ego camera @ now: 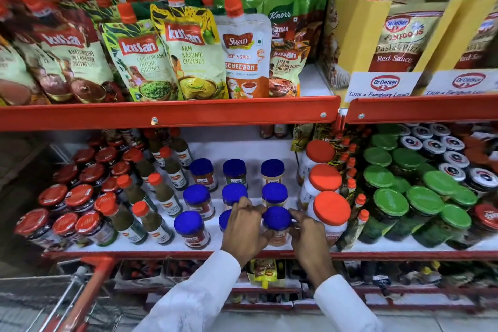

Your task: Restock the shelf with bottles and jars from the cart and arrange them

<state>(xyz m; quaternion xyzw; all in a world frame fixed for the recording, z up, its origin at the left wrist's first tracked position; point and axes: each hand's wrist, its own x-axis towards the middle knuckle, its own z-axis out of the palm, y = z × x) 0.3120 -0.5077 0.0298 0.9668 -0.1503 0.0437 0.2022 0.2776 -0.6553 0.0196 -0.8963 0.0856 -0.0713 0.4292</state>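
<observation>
Between both hands' fingers (295, 215): blue-lid jar (277, 219), front shelf (161, 246) row.

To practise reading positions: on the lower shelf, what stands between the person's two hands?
In the head view, one blue-lidded jar at the shelf's front edge stands between the left hand and the right hand; both hands touch its sides.

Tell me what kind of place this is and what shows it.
Most likely a grocery store aisle. Red metal shelves hold rows of branded chutney pouches and blue-lidded jars facing outward, and the red frame of a shopping cart stands at lower left while both hands set the front jar in line.
</observation>
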